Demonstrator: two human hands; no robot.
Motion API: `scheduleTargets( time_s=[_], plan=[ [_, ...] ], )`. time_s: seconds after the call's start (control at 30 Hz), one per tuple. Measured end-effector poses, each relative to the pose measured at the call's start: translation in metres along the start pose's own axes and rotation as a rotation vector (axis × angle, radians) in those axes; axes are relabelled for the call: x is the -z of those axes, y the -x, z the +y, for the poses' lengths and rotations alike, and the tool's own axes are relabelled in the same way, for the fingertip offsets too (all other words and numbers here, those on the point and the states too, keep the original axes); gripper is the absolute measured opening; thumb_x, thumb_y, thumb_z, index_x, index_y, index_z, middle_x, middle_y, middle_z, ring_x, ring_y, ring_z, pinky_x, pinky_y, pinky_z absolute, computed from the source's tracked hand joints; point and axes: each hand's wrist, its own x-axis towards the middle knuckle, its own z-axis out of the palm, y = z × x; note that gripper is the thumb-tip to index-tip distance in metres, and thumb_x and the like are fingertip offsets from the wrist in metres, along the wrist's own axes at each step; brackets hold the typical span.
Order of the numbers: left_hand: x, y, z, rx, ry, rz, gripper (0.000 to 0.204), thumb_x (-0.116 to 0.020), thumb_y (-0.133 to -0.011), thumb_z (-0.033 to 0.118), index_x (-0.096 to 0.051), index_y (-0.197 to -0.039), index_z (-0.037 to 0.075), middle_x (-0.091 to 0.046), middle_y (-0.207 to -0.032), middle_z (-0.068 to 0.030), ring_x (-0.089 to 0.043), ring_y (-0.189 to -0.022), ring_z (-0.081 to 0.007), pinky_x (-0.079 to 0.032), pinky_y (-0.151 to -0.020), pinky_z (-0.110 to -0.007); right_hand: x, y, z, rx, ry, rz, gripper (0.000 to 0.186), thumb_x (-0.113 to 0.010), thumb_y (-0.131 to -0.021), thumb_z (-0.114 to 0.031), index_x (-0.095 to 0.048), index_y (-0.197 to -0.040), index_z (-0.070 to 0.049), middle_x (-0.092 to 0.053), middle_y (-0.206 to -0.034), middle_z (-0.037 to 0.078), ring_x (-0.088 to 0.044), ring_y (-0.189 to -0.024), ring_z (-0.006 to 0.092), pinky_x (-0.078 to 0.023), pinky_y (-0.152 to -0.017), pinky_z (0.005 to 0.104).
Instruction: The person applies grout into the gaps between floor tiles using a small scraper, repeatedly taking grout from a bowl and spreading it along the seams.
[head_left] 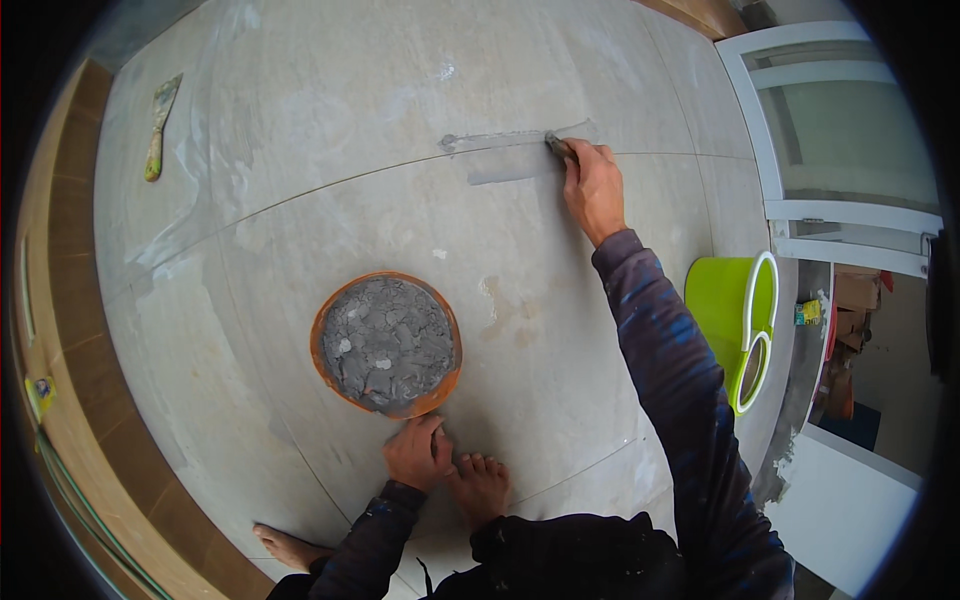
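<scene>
Extends right arm forward, gripping small tool in right hand against tiled floor. Curls left hand at near rim of orange bowl; cannot tell if gripping.

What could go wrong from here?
Spill: the round orange bowl looks nearly full of lumpy grey paste; a tug from the left hand at its near rim might tip some out, perhaps onto the bare right foot.
Stain: a flat grey smear lies outside the joint on the pale beige tile floor; it may dry there.
</scene>
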Motion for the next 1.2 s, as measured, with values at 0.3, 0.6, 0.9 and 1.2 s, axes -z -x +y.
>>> scheduleTargets(
  time_s=[0.3, 0.6, 0.9, 1.2],
  plan=[
    [-0.004, -0.008, 0.007, -0.012, 0.007, 0.0, 0.023, -0.068, -0.083, 0.012, -0.07, -0.106, 0.008, -0.073, -0.099, -0.0117, -0.072, -0.078, -0.0337, -0.058, -0.066, -0.043, 0.026, -0.006, 0.075, -0.118, 0.015, 0.136, 0.025, -0.07, -0.087, 0.0, -0.075, -0.112, -0.002, -0.076, -0.113, 0.015, -0.068, -0.107, 0.0358, -0.055, -0.093, 0.044],
    [0.003, -0.014, 0.01, -0.018, -0.007, 0.003, 0.023, -0.068, -0.082, 0.012, -0.071, -0.104, 0.008, -0.073, -0.096, -0.0117, -0.072, -0.078, -0.0337, -0.059, -0.066, -0.043, 0.046, 0.02, 0.084, 0.081, 0.073, -0.072, 0.026, -0.071, -0.084, 0.003, -0.073, -0.11, 0.0, -0.077, -0.111, 0.015, -0.071, -0.106, 0.0346, -0.058, -0.092, 0.0418],
    [0.001, -0.017, 0.012, -0.007, -0.014, -0.028, 0.021, -0.069, -0.084, 0.013, -0.071, -0.104, 0.009, -0.073, -0.098, -0.0111, -0.072, -0.079, -0.0338, -0.059, -0.066, -0.043, 0.016, -0.064, 0.079, -0.004, 0.052, -0.071, 0.026, -0.06, -0.093, 0.002, -0.065, -0.119, 0.002, -0.074, -0.11, 0.02, -0.069, -0.099, 0.0401, -0.054, -0.091, 0.0465],
    [0.001, -0.015, 0.014, 0.016, 0.026, -0.016, 0.023, -0.068, -0.084, 0.014, -0.07, -0.106, 0.009, -0.073, -0.099, -0.0108, -0.071, -0.08, -0.0334, -0.058, -0.067, -0.043, -0.011, -0.006, -0.028, 0.05, 0.225, -0.021, 0.025, -0.059, -0.085, 0.003, -0.069, -0.108, 0.002, -0.073, -0.097, 0.021, -0.066, -0.091, 0.0364, -0.048, -0.089, 0.0437]
  ],
)
